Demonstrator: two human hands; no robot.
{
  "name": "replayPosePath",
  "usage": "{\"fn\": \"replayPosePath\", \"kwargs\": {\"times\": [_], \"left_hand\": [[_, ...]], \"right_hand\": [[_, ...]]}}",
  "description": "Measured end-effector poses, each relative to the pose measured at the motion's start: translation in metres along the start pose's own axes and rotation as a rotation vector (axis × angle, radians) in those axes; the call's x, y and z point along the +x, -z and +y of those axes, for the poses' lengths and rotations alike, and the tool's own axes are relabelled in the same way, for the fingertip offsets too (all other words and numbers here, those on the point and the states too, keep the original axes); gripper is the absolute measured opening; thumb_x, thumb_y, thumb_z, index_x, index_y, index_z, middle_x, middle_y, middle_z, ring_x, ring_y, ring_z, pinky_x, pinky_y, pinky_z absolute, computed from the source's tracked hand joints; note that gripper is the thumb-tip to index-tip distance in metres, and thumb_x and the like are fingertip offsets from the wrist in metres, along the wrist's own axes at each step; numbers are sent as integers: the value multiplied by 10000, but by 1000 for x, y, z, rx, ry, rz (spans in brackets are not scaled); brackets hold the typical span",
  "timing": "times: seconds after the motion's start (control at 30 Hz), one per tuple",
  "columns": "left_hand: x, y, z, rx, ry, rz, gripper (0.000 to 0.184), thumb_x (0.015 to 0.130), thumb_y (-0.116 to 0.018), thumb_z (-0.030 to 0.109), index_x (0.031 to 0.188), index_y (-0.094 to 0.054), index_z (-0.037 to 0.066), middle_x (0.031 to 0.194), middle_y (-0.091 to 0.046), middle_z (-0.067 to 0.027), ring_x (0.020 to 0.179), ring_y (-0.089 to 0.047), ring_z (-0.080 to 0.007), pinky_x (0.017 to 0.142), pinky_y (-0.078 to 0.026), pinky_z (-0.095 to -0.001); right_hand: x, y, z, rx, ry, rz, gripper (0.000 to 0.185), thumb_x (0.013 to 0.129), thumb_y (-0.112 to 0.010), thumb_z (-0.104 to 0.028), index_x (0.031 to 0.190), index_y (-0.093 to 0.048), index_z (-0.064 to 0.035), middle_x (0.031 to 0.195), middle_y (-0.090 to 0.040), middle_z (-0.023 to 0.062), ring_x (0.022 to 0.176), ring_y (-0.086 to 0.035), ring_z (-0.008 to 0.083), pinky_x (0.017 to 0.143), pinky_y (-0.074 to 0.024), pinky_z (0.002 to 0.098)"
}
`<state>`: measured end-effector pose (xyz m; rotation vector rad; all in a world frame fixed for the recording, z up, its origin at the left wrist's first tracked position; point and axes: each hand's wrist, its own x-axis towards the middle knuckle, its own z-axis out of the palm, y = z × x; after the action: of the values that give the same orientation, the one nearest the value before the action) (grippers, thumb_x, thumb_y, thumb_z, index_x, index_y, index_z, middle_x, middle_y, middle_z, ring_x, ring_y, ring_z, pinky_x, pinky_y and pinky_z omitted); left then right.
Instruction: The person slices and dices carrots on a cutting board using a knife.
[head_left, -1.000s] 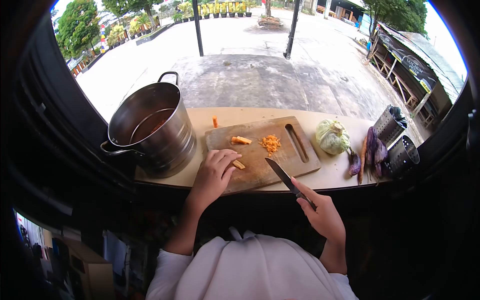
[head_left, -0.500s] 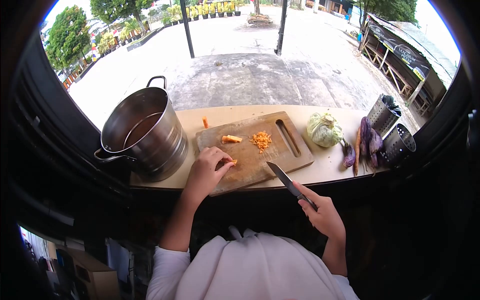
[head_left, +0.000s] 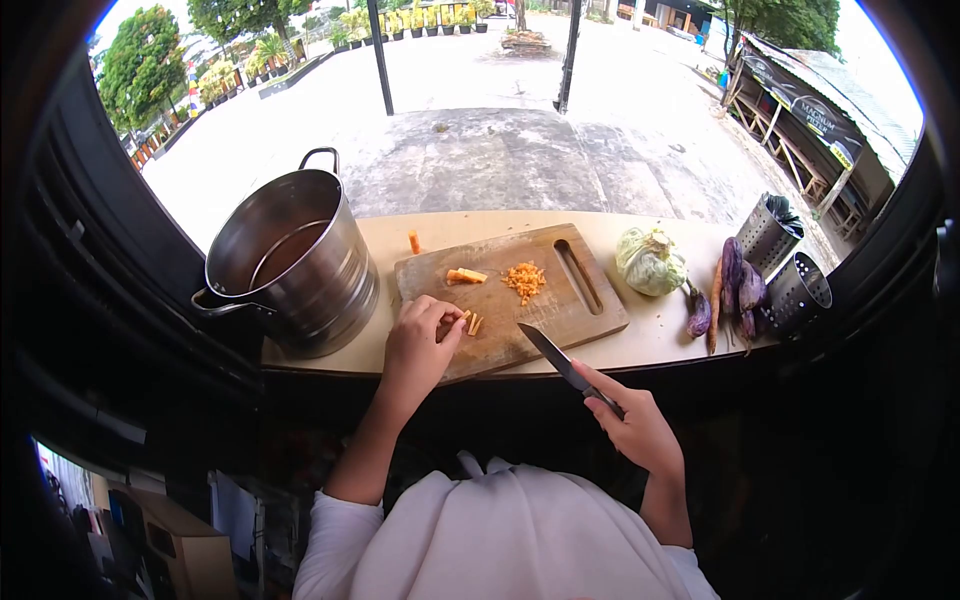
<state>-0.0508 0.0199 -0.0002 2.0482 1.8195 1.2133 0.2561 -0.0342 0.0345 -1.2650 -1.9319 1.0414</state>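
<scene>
A wooden cutting board (head_left: 490, 345) lies slanted on the counter. At its left part my left hand (head_left: 422, 335) is closed in a pinch on carrot sticks (head_left: 474, 324), some of them showing past the fingertips. My right hand (head_left: 640, 430) grips a knife (head_left: 552, 353) by its dark handle, the blade pointing up and left over the board's front edge, apart from the carrot. Farther back on the board are thicker carrot pieces (head_left: 466, 276) and a small heap of diced carrot (head_left: 524, 281).
A big steel pot (head_left: 345, 285) stands left of the board. Behind the board is a carrot stub (head_left: 414, 241). To the right sit a cabbage (head_left: 650, 262), purple eggplants (head_left: 732, 270), a whole carrot (head_left: 715, 305) and two perforated metal holders (head_left: 803, 287) on the counter (head_left: 480, 221).
The carrot sticks at my left fingertips have fanned apart on the board. My right hand and the knife have shifted slightly left. The view has moved a little.
</scene>
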Motion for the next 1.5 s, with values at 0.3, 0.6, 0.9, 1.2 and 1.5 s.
{"fn": "replayPosePath", "kwargs": {"times": [0.3, 0.6, 0.9, 1.2, 1.5], "left_hand": [[0, -4, 15, -52, 57, -33, 139, 871, -802, 140, 915, -723, 34, 868, -665, -86, 840, -647, -229, 765, -540, -368], [0, -9, 13, -94, 68, -21, 150, 866, -806, 89, 960, -728, 2, 875, -668, -86, 771, -639, -172, 707, -542, -302], [0, -8, 14, -58, 9, 1, 119, 878, -793, 85, 936, -731, 2, 863, -671, -89, 721, -636, -180, 695, -540, -308], [-3, -13, 21, -17, 73, 46, 103, 860, -798, 86, 875, -728, 11, 823, -670, -85, 679, -631, -195, 649, -518, -327], [-5, -17, 19, -62, 100, 77, 66, 849, -772, 59, 856, -710, 39, 828, -655, -73, 735, -657, -226, 696, -535, -367]], "right_hand": [[5, -2, -5, -7, 45, -19, 569, 981, -662, -47, 1504, -540, -234, 870, -646, 274, 657, -408, 342, 711, -510, 306], [6, -2, -4, -17, 9, -36, 572, 981, -663, -52, 1506, -538, -243, 901, -655, 283, 666, -407, 344, 720, -516, 306], [5, -1, -3, -24, -3, -25, 572, 978, -661, -34, 1502, -551, -237, 838, -618, 207, 642, -423, 254, 679, -491, 287], [19, -16, -15, -237, 160, 10, 549, 999, -627, -108, 1520, -527, -251, 919, -693, 197, 768, -678, 368, 728, -546, 416], [30, -35, -26, -452, 187, -30, 525, 1018, -590, -148, 1525, -520, -263, 846, -656, 150, 685, -679, 350, 634, -560, 441]]}}
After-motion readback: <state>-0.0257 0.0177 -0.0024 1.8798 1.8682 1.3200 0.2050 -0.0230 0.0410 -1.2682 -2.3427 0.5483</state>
